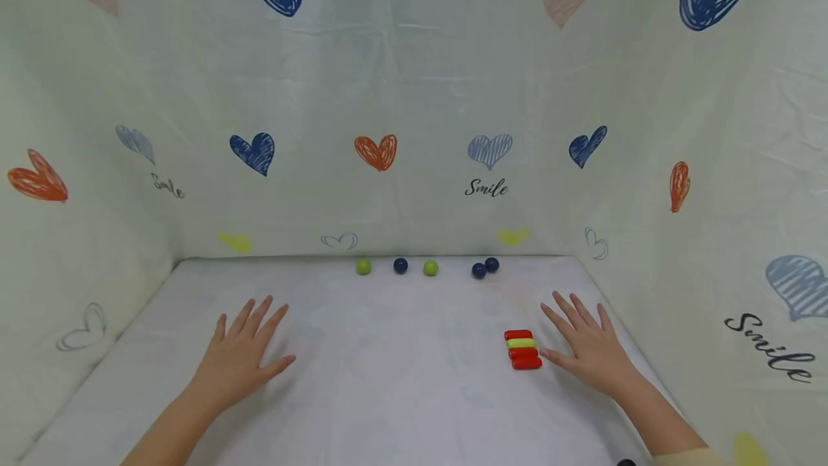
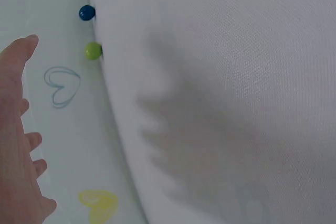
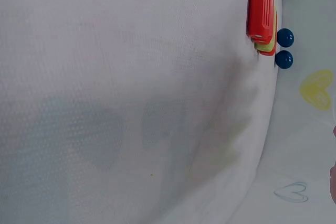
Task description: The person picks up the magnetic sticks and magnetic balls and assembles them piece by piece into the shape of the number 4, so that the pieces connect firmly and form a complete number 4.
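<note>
My left hand (image 1: pixel 236 362) hovers over the left part of the white table, fingers spread and nothing in it. On the right, my right hand (image 1: pixel 591 351) is also spread and holds nothing. Just left of its thumb lies a row of small bars: a red bar (image 1: pixel 518 334), a yellow-green bar (image 1: pixel 521 343) and two more red bars (image 1: pixel 526 363), side by side. In the right wrist view the nearest red bar (image 3: pixel 261 10) shows grooves. The left wrist view shows the left hand (image 2: pixel 16 114) from the side, above its shadow on the cloth.
Along the table's back edge sit a green ball (image 1: pixel 364 266), a dark blue ball (image 1: pixel 400 265), another green ball (image 1: pixel 430 267) and two dark blue balls (image 1: pixel 479 270) close together. A pale curtain (image 1: pixel 420 78) with printed hearts encloses the back and sides. Something dark (image 1: pixel 626 462) shows at the bottom edge.
</note>
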The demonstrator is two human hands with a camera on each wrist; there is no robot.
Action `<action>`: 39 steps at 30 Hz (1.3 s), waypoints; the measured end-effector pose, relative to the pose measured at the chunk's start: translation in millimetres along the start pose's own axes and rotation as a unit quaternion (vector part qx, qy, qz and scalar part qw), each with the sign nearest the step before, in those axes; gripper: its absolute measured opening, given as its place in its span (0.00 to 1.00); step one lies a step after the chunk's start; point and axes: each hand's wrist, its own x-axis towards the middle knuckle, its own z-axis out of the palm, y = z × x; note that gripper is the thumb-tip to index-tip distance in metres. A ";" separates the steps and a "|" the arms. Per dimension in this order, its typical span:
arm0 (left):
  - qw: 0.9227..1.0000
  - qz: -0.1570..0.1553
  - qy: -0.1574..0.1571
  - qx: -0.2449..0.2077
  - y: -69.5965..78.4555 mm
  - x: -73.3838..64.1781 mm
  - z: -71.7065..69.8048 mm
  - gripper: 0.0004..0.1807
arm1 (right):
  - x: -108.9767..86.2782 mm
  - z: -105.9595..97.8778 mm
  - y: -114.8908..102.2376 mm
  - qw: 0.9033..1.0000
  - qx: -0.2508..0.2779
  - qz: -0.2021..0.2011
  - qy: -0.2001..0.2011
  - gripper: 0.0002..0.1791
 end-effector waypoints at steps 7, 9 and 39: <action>1.000 0.002 -0.013 -0.001 2.5 5.0 -1.4 0.46 | 5.5 -1.0 -2.6 0.999 0.038 -0.011 0.008 0.44; 1.000 0.008 -0.008 -0.004 5.2 6.1 -0.8 0.46 | 7.4 -2.9 -4.1 0.998 0.059 -0.015 0.010 0.44; 0.993 0.036 -0.039 -0.109 60.6 44.8 29.8 0.47 | 17.6 -2.8 -24.6 0.966 0.225 0.084 -0.101 0.34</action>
